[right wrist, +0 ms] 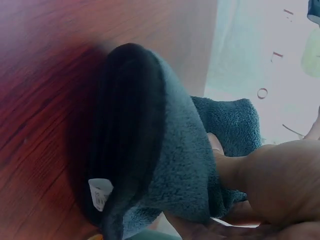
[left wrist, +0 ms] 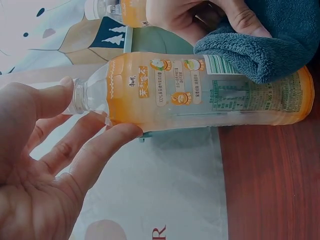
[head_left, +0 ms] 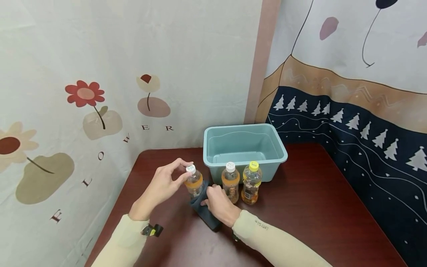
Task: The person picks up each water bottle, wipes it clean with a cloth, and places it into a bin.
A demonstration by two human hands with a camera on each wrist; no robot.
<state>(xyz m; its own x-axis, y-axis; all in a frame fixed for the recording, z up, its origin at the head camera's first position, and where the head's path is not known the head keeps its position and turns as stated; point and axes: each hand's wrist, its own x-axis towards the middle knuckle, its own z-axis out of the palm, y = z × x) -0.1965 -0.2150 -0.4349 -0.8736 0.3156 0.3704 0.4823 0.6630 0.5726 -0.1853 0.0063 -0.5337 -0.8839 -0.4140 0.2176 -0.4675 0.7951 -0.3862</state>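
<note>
A clear bottle (head_left: 194,181) with an orange label and a white cap stands at the left of a short row on the table. Around its cap and neck my left hand (head_left: 165,182) curls its thumb and fingers. My right hand (head_left: 219,204) grips a dark teal cloth (right wrist: 182,155), whose bunched edge touches the bottle's lower side in the left wrist view. The rest of the cloth hangs toward the table, with a small white tag showing. Right of my right hand stand another white-capped bottle (head_left: 230,181) and a yellow-capped bottle (head_left: 251,183).
Behind the bottles sits a light blue plastic bin (head_left: 280,163), close to the back edge of the dark red table (head_left: 317,207). A printed cloth wall (head_left: 200,74) rises behind the table and along its right side.
</note>
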